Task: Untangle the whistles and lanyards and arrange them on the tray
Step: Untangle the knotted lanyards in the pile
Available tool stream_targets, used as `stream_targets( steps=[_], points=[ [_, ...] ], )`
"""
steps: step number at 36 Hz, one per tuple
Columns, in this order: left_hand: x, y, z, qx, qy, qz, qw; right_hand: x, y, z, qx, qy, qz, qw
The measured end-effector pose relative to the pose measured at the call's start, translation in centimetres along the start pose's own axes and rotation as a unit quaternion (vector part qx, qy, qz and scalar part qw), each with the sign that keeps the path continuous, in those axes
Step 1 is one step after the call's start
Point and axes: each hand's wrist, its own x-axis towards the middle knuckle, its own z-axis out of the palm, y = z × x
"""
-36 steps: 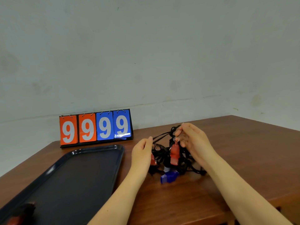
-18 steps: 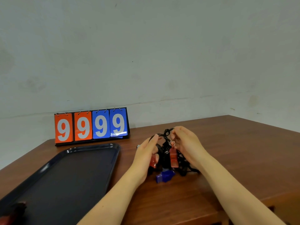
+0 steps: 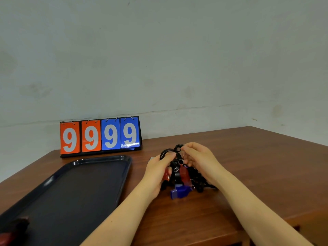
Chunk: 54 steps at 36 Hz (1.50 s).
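Black lanyards (image 3: 177, 153) between both hands

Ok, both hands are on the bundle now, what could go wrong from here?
Pulling could tighten it: the right hand pinches the black lanyards at a knotted spot while the left hand holds a loop beside it.

Lifting the bundle may drag the blue whistle, which lies on the table with cords running into the tangle.

The tray already holds something red at its near corner, partly out of frame, so leave room.
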Motion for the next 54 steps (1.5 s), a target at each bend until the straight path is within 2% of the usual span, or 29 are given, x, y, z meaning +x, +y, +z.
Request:
stream_targets(
  steps=[6,9,12,17,24,32,34,37,41,43,48,54],
  points=[
    [0.0,0.3,-0.3,-0.071,0.035,-0.009,0.997,-0.5,0.1,0.4,-0.149,0.026,-0.056,0.987],
    [0.0,0.3,-0.5,-0.083,0.05,-0.011,0.995,-0.6,0.6,0.6,-0.245,0.001,-0.088,0.966],
    [0.1,0.3,-0.5,-0.094,0.054,-0.017,0.994,-0.6,0.9,0.8,-0.278,-0.011,-0.098,0.956],
    [0.1,0.4,-0.4,-0.117,0.062,-0.027,0.991,-0.4,0.9,0.5,-0.259,-0.017,-0.11,0.959],
    [-0.1,0.3,-0.2,-0.085,0.048,-0.015,0.995,-0.6,0.4,0.3,-0.193,-0.062,-0.083,0.976],
    [-0.4,0.4,0.1,-0.059,0.054,-0.002,0.997,-0.8,0.4,0.4,-0.214,-0.057,-0.109,0.969],
    [-0.5,0.3,0.0,-0.053,0.054,0.004,0.997,-0.8,0.5,0.5,-0.259,-0.042,-0.127,0.957],
    [-0.4,0.4,0.0,-0.01,0.064,0.026,0.998,-0.9,0.8,0.6,-0.351,-0.001,-0.186,0.918],
    [-0.4,0.4,0.0,-0.006,0.067,0.038,0.997,-1.2,0.8,0.8,-0.378,0.046,-0.266,0.886],
    [-0.4,0.4,0.1,-0.003,0.063,0.034,0.997,-1.1,0.7,1.1,-0.352,0.069,-0.264,0.895],
    [-0.7,0.5,0.2,-0.037,0.042,0.02,0.998,-0.9,0.7,1.4,-0.258,0.083,-0.191,0.943],
    [-0.5,0.6,0.2,-0.047,0.034,0.098,0.994,-1.0,0.1,1.5,-0.157,0.049,-0.128,0.978]
  ],
)
